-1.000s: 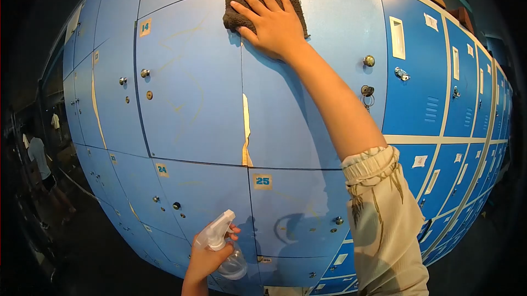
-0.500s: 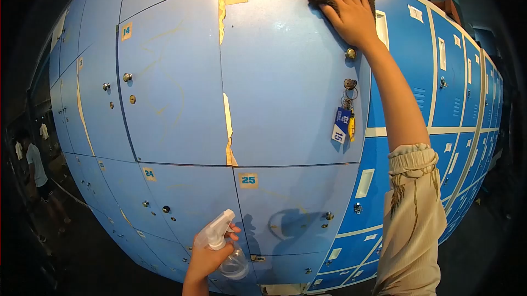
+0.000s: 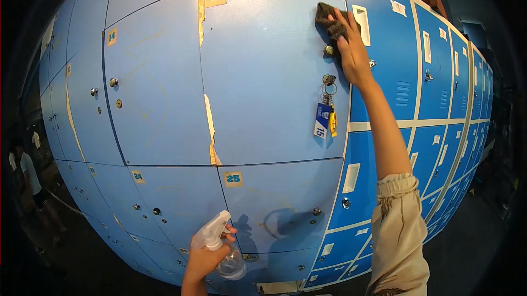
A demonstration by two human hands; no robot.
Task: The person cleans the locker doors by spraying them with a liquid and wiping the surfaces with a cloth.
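Observation:
My right hand (image 3: pixel 354 52) presses a dark brown cloth (image 3: pixel 331 19) against the upper right edge of the light blue locker door (image 3: pixel 269 76) marked 15. Just left of the fingers is a round metal knob (image 3: pixel 328 50). Below it a key sits in the lock, with a blue-and-white tag (image 3: pixel 322 120) numbered 15 and a yellow tag (image 3: pixel 333 123) hanging from its ring. Low in the view, my left hand (image 3: pixel 206 260) is wrapped round a clear spray bottle (image 3: pixel 231 266) with a white trigger head, held upright in front of the lower lockers.
Darker blue lockers (image 3: pixel 384 93) with white frames run off to the right. Doors 14 (image 3: pixel 148 93) and 25 (image 3: pixel 280 197) adjoin door 15. Peeled edging (image 3: pixel 209 131) shows along its left side. At the far left a person (image 3: pixel 30 175) stands in the dim background.
My right hand and the cloth have slid down along the right edge of door 15, from its top corner to beside the knob. The cloth is more bunched. The view has shifted slightly.

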